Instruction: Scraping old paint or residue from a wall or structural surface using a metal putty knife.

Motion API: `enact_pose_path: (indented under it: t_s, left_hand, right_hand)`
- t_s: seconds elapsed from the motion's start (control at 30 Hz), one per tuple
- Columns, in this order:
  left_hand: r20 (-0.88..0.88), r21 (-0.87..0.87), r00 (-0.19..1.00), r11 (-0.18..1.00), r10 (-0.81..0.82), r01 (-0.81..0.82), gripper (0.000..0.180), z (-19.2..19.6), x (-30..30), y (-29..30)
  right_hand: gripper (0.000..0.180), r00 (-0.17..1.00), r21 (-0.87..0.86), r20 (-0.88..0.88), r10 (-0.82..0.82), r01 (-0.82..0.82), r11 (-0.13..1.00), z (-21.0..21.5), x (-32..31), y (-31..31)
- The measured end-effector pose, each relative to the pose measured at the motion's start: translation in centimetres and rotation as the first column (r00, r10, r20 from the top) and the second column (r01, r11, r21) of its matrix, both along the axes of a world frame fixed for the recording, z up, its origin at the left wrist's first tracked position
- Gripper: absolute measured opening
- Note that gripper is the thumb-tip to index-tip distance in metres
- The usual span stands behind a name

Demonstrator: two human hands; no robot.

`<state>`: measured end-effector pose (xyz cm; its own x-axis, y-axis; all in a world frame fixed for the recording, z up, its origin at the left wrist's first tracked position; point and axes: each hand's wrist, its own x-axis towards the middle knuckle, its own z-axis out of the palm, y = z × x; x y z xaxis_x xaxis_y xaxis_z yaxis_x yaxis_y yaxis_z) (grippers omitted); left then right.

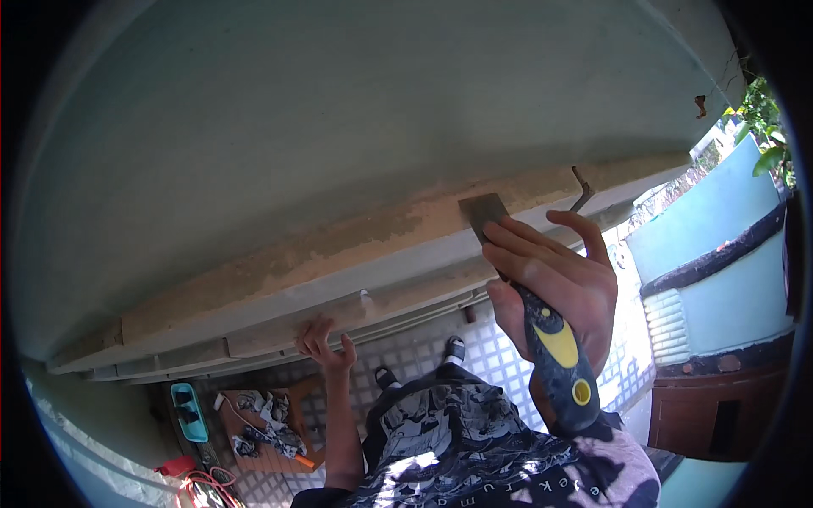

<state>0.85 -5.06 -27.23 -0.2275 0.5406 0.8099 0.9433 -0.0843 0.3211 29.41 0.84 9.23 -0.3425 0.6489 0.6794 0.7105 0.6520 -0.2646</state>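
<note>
bare concrete ledge (pixel 356 254) carries the flat metal blade of a putty knife (pixel 508 254), its black and yellow handle gripped in the right hand (pixel 555 284), while the left hand (pixel 326 343) rests open-fingered against the ledge's underside.

No packages, labels, signs or screens were visible anywhere in the scene, neither near nor far, left nor right.
</note>
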Motion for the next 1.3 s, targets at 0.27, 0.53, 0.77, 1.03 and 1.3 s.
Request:
enact_pose_path:
  t_s: [0.27,0.53,0.77,1.03,1.3]
  left_hand:
    - [0.022,0.001,1.0,1.0,0.002,-0.002,0.033,-0.3,-0.4,0.1]
    - [0.03,0.003,0.999,1.0,-0.01,0.01,0.032,-0.5,-0.4,0.3]
    - [0.011,0.0,0.999,0.999,0.032,-0.032,0.031,-0.4,-0.3,0.1]
    - [0.037,-0.004,0.999,1.0,0.002,-0.002,0.032,-0.5,-0.4,0.1]
    - [0.018,-0.024,0.999,0.999,0.028,-0.027,0.031,-0.2,0.0,-0.3]
  right_hand:
    - [0.029,0.994,-0.087,-0.08,0.071,-0.077,0.993,0.0,-0.2,0.1]
    - [0.032,0.951,-0.125,-0.247,0.186,-0.222,0.967,-0.8,-1.0,0.7]
    - [0.031,0.929,-0.16,-0.287,0.234,-0.288,0.944,-0.9,-1.9,0.9]
    - [0.026,0.95,-0.185,-0.232,0.208,-0.253,0.95,-0.4,-2.4,0.6]
    - [0.024,0.935,-0.194,-0.285,0.211,-0.272,0.943,-0.5,-2.5,0.9]
